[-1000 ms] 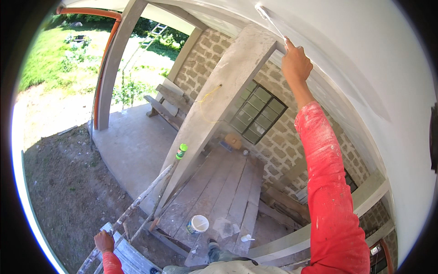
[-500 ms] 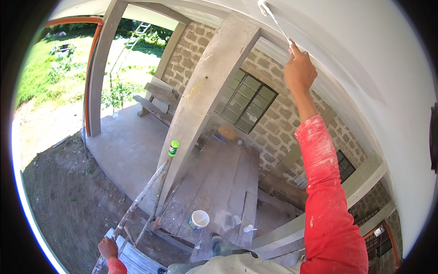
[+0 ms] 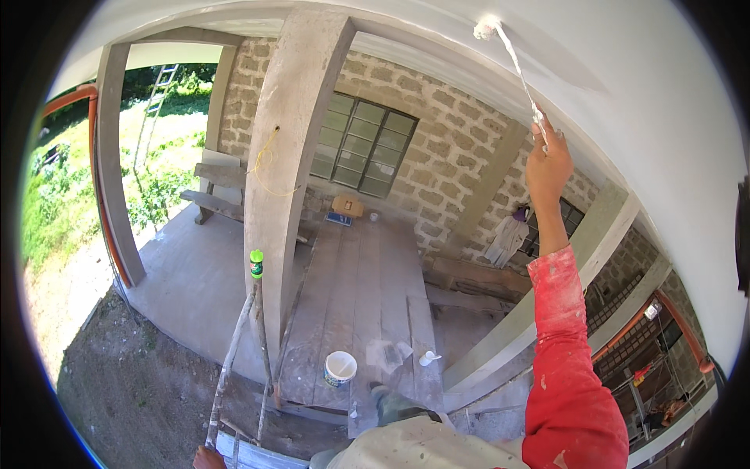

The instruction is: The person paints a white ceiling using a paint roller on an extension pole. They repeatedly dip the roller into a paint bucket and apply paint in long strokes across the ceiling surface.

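Observation:
Raised high at the upper right, my right hand (image 3: 549, 166) is closed around the handle of a small paint roller (image 3: 512, 56). The roller's fuzzy white head appears to touch the white ceiling (image 3: 656, 117). White paint coats its frame and marks my fingers. At the lower edge, my left hand (image 3: 209, 459) is partly cut off and closed around a rough wooden pole (image 3: 228, 371). A green-capped bottle (image 3: 256, 264) sits at the top of the poles, beside the concrete column (image 3: 285, 117).
Below me, a white bucket (image 3: 340, 368), a small white container (image 3: 428, 358) and a plastic sheet (image 3: 388, 356) lie on a plank platform (image 3: 344, 289). A stone wall with a barred window (image 3: 363, 144) stands behind. A concrete beam (image 3: 500, 344) crosses at right; bare soil (image 3: 117, 391) lies left.
My view has turned to the right, so the column and bottle sit further left. My right hand and roller appear lower and further right; my left hand has slipped nearly out of frame.

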Tool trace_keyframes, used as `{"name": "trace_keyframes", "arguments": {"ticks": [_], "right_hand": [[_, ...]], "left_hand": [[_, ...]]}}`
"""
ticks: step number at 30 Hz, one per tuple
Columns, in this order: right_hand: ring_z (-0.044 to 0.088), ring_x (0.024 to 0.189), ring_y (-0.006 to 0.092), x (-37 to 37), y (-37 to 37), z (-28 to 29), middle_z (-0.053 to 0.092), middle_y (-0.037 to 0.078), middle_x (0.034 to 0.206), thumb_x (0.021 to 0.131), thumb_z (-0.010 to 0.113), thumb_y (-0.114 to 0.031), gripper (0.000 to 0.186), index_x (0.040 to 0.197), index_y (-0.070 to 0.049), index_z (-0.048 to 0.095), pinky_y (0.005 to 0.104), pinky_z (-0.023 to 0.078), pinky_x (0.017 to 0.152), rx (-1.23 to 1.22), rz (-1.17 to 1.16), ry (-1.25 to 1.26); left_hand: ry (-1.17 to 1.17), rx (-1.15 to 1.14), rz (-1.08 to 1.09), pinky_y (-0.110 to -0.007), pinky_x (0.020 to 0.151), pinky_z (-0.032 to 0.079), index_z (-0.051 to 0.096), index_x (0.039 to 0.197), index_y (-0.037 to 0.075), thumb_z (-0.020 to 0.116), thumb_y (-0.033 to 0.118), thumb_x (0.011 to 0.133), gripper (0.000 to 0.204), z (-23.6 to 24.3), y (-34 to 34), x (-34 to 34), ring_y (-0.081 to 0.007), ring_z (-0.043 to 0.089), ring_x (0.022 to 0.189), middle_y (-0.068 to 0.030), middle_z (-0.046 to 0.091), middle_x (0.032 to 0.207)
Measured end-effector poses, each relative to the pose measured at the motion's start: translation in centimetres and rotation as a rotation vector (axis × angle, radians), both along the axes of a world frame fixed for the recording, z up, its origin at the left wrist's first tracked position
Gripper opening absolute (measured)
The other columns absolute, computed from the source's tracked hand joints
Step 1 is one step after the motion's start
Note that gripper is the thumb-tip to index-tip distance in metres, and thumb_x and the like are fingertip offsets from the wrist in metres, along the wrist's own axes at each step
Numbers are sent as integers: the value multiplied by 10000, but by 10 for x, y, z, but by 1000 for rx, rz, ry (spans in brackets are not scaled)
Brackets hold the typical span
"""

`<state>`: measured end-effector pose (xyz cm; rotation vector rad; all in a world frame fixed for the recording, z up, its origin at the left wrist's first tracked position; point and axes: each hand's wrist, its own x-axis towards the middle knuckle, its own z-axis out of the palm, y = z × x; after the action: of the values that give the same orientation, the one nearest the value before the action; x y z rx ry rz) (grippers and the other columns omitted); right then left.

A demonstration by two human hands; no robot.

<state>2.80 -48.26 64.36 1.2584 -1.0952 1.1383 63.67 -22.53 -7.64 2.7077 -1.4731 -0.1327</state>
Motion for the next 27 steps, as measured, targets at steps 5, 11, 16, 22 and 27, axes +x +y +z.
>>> {"name": "trace_keyframes", "arguments": {"ticks": [5,11,16,22,27], "right_hand": [[662,856,216,-55,39,-13,730,119,1018,982,634,-106,367,1329,-213,680,330,514,808,35,74,-113],[565,773,183,-112,82,-22,677,104,901,1002,643,-129,320,1316,-171,688,305,476,772,-62,93,-95],[658,1045,187,-124,94,-29,726,134,1162,1033,613,-208,310,1321,-114,678,304,477,934,28,110,-165],[593,732,221,-107,62,-14,680,104,886,979,649,-94,353,1321,-175,684,336,502,809,4,-40,-44],[615,676,279,-58,14,6,679,99,861,963,641,-88,419,1346,-257,664,371,533,744,4,-50,54]], "left_hand": [[-68,80,-17,-468,680,604,759,929,105,425,454,1036,495,2,5,-2,-331,742,830,-109,747,951],[-67,106,-14,-452,684,604,757,919,121,450,418,1036,443,19,-3,-11,-318,745,823,-90,747,943],[-28,66,67,-464,681,607,759,904,100,446,424,1034,469,23,1,-16,-332,749,824,-108,756,918],[-37,95,44,-472,666,610,762,909,106,420,433,1035,490,12,0,-10,-345,750,823,-125,757,913],[-44,87,7,-468,651,608,763,906,123,421,407,1033,462,-8,1,0,-346,750,791,-118,758,896]]}}
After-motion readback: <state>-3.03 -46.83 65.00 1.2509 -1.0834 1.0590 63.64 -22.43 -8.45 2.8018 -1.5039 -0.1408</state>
